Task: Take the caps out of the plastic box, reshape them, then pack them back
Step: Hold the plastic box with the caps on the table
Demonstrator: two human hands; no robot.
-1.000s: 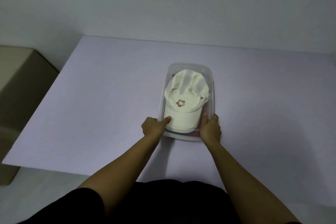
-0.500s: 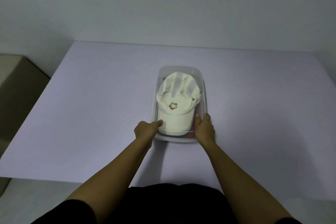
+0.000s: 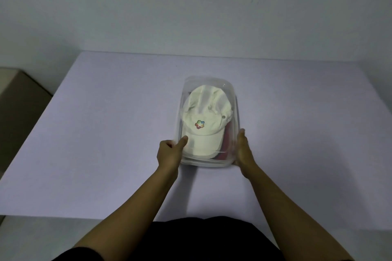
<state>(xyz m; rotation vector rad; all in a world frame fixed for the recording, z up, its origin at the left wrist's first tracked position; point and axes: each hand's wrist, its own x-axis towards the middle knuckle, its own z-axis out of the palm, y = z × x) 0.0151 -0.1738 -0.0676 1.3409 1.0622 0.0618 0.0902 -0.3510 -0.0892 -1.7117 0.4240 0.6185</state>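
Observation:
A clear plastic box (image 3: 233,99) sits in the middle of the white table (image 3: 106,133). A cream cap (image 3: 204,121) with a coloured logo lies on top inside it, brim toward me. A red cap (image 3: 226,146) shows beneath it at the right. My left hand (image 3: 169,152) grips the box's near left corner, thumb over the rim beside the brim. My right hand (image 3: 242,150) lies flat against the near right side of the box, fingers straight.
A grey wall stands close behind the table's far edge. A brown cardboard box (image 3: 19,112) stands off the table at the left. The table's near edge runs just in front of my body.
Both hands stay at the box's near corners. My right hand's fingers have straightened along the box's side. The view has shifted a little.

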